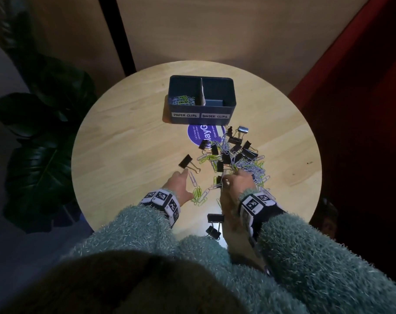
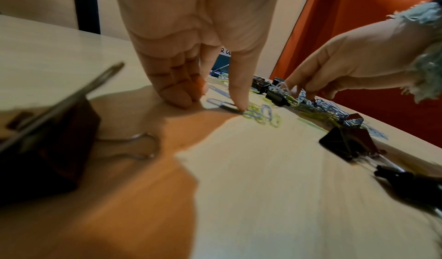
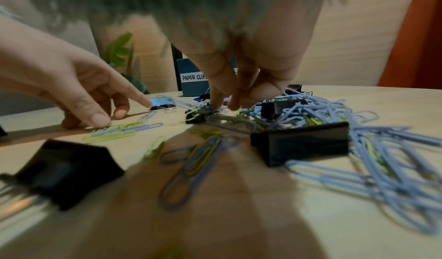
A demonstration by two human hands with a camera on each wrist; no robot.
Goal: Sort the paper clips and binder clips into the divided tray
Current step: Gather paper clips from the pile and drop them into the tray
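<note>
The dark blue divided tray [image 1: 231, 109] stands at the back of the table, labelled PAPER CLIPS left and BINDER CLIPS right. Its left bay holds several paper clips [image 1: 184, 99]. A mixed pile of blue and green paper clips and black binder clips [image 1: 236, 155] lies in front of it. My right hand [image 1: 225, 179] [image 3: 227, 106] reaches into the pile's near edge, fingertips pinched on paper clips beside a binder clip. My left hand [image 1: 188, 175] [image 2: 215, 102] rests fingertips on the table, thumb pressing a blue paper clip [image 2: 224, 105].
One loose binder clip [image 1: 185, 161] lies just beyond my left hand, and two more [image 1: 215, 218] sit near the front edge. A purple round sticker [image 1: 198, 135] is under the pile. A dark plant [image 1: 45, 132] stands left of the round table [image 1: 124, 132].
</note>
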